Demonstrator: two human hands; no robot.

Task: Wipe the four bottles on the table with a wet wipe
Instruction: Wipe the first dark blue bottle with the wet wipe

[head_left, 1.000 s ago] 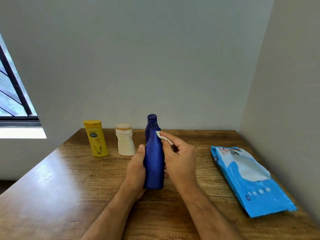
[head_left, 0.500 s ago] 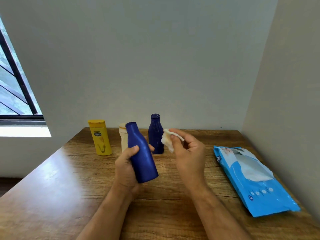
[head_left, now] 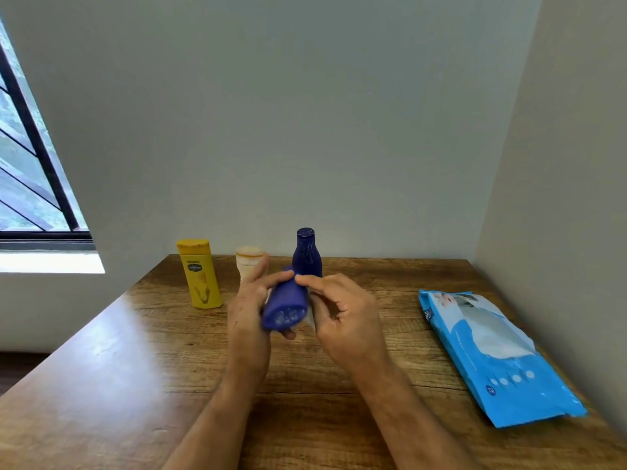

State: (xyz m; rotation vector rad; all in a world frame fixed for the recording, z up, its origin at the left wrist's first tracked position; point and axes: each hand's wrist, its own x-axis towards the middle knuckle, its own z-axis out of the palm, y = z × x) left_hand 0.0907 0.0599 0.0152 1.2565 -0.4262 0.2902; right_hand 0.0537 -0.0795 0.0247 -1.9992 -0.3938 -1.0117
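Note:
My left hand (head_left: 246,310) grips a blue bottle (head_left: 286,308) above the table, tipped so its bottom faces me. My right hand (head_left: 342,315) holds a white wet wipe (head_left: 310,317) against the bottle's right side, with the forefinger lying over the bottle's top; most of the wipe is hidden by the fingers. Behind the hands a second, darker blue bottle (head_left: 306,254) stands upright. A cream bottle (head_left: 248,262) stands left of it, partly hidden by my left fingers. A yellow bottle (head_left: 199,273) stands furthest left.
A blue pack of wet wipes (head_left: 492,354) lies flat near the right edge of the wooden table (head_left: 135,368). Walls close the table off at the back and right. A window is at the far left.
The blue bottle went from standing on the table to lifted, then tipped with its bottom towards me. My right hand with the wipe came back onto its side.

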